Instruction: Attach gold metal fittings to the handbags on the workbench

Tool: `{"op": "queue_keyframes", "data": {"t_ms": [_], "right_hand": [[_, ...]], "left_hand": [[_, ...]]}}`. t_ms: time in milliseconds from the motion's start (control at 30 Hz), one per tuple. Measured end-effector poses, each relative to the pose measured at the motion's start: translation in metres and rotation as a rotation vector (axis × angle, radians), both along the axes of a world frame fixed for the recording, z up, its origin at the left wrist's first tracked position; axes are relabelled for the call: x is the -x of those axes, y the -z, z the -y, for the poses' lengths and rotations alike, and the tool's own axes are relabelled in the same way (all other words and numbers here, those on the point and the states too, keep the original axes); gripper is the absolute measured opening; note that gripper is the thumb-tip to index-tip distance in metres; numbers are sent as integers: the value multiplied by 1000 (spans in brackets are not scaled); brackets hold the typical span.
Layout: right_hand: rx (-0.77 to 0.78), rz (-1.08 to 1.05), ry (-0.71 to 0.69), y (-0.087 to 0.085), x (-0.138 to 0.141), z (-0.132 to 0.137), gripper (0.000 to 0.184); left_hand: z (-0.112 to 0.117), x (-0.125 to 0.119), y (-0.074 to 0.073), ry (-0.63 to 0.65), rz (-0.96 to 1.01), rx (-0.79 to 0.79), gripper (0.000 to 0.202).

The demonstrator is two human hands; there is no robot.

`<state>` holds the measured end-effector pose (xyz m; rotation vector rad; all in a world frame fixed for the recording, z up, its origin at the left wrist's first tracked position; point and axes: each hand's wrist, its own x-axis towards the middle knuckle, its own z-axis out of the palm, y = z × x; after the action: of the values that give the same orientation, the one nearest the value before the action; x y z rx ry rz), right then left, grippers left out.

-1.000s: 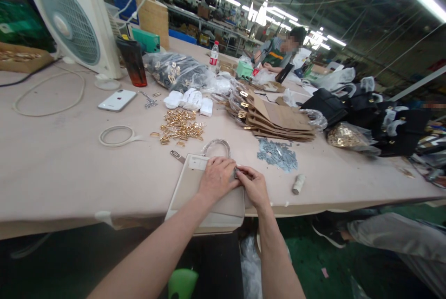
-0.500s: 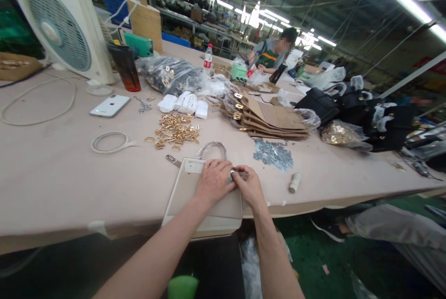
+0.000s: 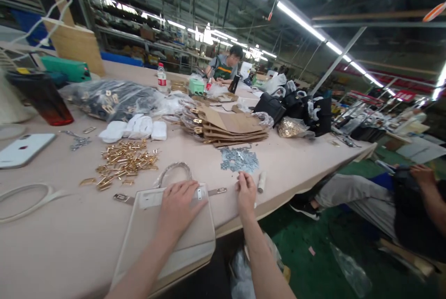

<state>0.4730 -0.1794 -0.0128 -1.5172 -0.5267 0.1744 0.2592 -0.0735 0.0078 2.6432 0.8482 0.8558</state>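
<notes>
A beige handbag (image 3: 198, 236) lies at the table's front edge, its looped handle (image 3: 174, 165) wrapped in clear film. A strap with a metal fitting sticks out at each side, the right strap (image 3: 218, 191) and the left strap (image 3: 122, 198). My left hand (image 3: 178, 206) rests flat on the bag's upper part, fingers stretched out. A small silver plate (image 3: 200, 193) shows on the bag by its fingertips. To the right of the bag, my right hand (image 3: 246, 192) hovers with thumb and fingers pinched together; what they hold, if anything, is hidden. A pile of flat grey metal plates (image 3: 239, 159) lies just beyond it.
Gold buckles (image 3: 127, 159) lie heaped left of centre, near white wrapped bundles (image 3: 134, 128). Brown bag pieces (image 3: 232, 125) are stacked behind the plates. A pale roll (image 3: 262, 182) stands by my right hand. A phone (image 3: 26, 149) and a tape ring (image 3: 24, 199) lie left. Another person (image 3: 225, 64) sits across.
My right hand has left the bag's top edge and moved right, towards the grey plates. My left hand stays on the bag. The view has turned to the right.
</notes>
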Motion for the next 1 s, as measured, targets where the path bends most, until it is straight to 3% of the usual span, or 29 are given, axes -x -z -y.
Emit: {"op": "queue_keyframes", "data": {"t_ms": [133,200,500,633,767,867,1000], "right_hand": [[348,277,20,-4,-49,-9,43],[418,341,-7,-4,-60,-16,40],[609,468,86,10,-52,-36,28],[603,491,102,7,-47,-34,25],[528,465,38,-1,-44,-25,25],[459,388,30,2,-50,-22,34],[288,323,96,13,-58,-24,36]], "left_hand": [[1,0,-3,-23,-2,3,37],[1,-1,-4,-26,0,0,38],[2,1,-3,-12,21,-36,38],[3,-2,-3,-3,36,14,39],[-3,3,-13,39,19,168,51],[-18,26,-23,157,74,226,60],[-35,72,-32,127,145,174,52]]}}
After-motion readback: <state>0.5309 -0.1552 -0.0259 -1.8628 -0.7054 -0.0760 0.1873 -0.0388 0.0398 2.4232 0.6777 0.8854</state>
